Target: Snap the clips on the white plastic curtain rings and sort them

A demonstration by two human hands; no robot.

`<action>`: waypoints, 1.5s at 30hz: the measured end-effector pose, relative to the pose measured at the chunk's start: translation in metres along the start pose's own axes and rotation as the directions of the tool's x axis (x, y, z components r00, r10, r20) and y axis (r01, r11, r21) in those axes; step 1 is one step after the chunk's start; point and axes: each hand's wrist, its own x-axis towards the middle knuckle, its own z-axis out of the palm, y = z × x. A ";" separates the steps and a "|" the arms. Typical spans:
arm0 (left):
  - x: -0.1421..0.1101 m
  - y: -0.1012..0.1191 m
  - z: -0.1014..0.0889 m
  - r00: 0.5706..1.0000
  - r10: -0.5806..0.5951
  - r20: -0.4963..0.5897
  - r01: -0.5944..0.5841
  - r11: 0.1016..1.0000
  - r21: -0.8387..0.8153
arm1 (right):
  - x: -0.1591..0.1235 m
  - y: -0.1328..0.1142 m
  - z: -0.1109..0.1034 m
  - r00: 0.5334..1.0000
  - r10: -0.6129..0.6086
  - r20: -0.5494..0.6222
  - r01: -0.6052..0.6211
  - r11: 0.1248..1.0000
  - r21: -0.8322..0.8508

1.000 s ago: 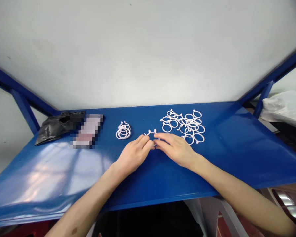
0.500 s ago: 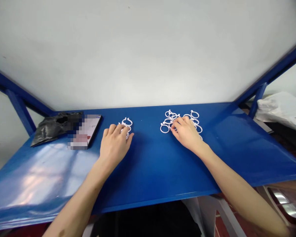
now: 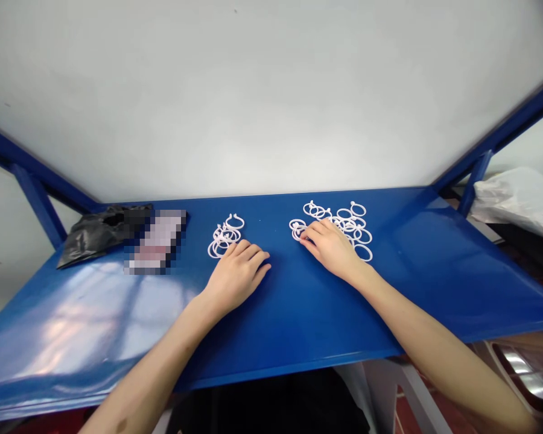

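White plastic rings with small ball ends, like shower curtain rings, lie in two groups on the blue table (image 3: 280,313). My left hand (image 3: 236,274) is just in front of the left ring pile (image 3: 218,248), palm down, fingers stretched and thumb apart, with nothing seen in it. At least one ring in that pile has a gap between its ball ends. My right hand (image 3: 330,244) rests at the left edge of the right ring group (image 3: 362,236), thumb and fingertips pinched on a white ring (image 3: 292,226). The hand hides part of this group.
A crumpled black plastic bag (image 3: 88,238) and a blurred phone (image 3: 158,241) lie on the left of the table. Blue frame bars (image 3: 475,181) rise at both sides before the pale wall (image 3: 271,96). A clear plastic package (image 3: 520,196) is at far right.
My left hand has come away from the left pile, toward me and right, uncovering its rings. My right hand has shifted slightly left, with rings at its fingertips moved left too.
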 end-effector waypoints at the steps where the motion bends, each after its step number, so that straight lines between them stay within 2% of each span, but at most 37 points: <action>1: 0.000 0.000 0.000 1.000 0.001 0.008 -0.001 1.000 -0.008 | 0.000 0.001 0.000 1.000 0.004 0.000 -0.004 1.000 0.000; 8: -0.001 0.000 0.000 0.999 0.004 0.034 -0.002 0.999 -0.048 | -0.002 0.003 0.001 0.999 -0.005 0.042 0.003 0.999 0.042; 17: 0.000 0.000 0.001 0.999 0.005 0.041 -0.002 0.998 -0.062 | 0.000 -0.002 0.002 0.999 -0.019 0.051 0.020 0.999 -0.027; 21: 0.002 0.001 0.007 1.000 -0.018 -0.022 0.017 0.999 -0.050 | -0.001 -0.011 0.001 0.991 -0.099 0.092 0.102 0.994 -0.029; 25: 0.007 -0.001 0.018 0.993 -0.039 -0.113 0.037 0.999 -0.026 | -0.002 -0.023 0.000 0.965 -0.227 0.130 0.224 0.974 0.041; 29: 0.011 -0.007 0.027 0.991 -0.019 -0.133 0.017 1.000 -0.017 | -0.005 -0.033 0.002 0.942 -0.309 0.131 0.294 0.948 0.121; 32: 0.011 -0.012 0.025 0.986 -0.065 -0.156 0.060 0.997 -0.039 | -0.007 -0.036 0.003 0.937 -0.322 0.135 0.300 0.940 0.161; 35: 0.010 -0.015 0.017 0.961 -0.199 -0.192 0.169 0.972 -0.162 | -0.008 -0.036 0.003 0.941 -0.304 0.146 0.283 0.948 0.148; 37: 0.010 -0.014 0.011 0.918 -0.372 -0.139 0.304 0.883 -0.357 | -0.008 -0.036 0.002 0.958 -0.268 0.103 0.249 0.955 0.162; 38: 0.011 -0.014 0.009 0.881 -0.469 -0.067 0.384 0.789 -0.480 | -0.008 -0.037 0.002 0.970 -0.236 0.052 0.222 0.956 0.194; 40: 0.012 -0.011 0.007 0.792 -0.596 0.131 0.494 0.502 -0.710 | -0.007 -0.039 0.000 0.984 -0.154 -0.095 0.175 0.942 0.288; 42: 0.013 -0.005 0.008 0.740 -0.604 0.296 0.489 0.183 -0.853 | -0.006 -0.043 -0.002 0.965 -0.102 -0.243 0.184 0.920 0.345; 43: 0.013 -0.002 0.009 0.739 -0.577 0.347 0.458 0.053 -0.887 | -0.006 -0.045 -0.003 0.949 -0.107 -0.297 0.209 0.917 0.341; 45: 0.013 0.006 0.010 0.764 -0.502 0.405 0.399 -0.127 -0.908 | -0.005 -0.050 -0.003 0.925 -0.163 -0.344 0.268 0.921 0.282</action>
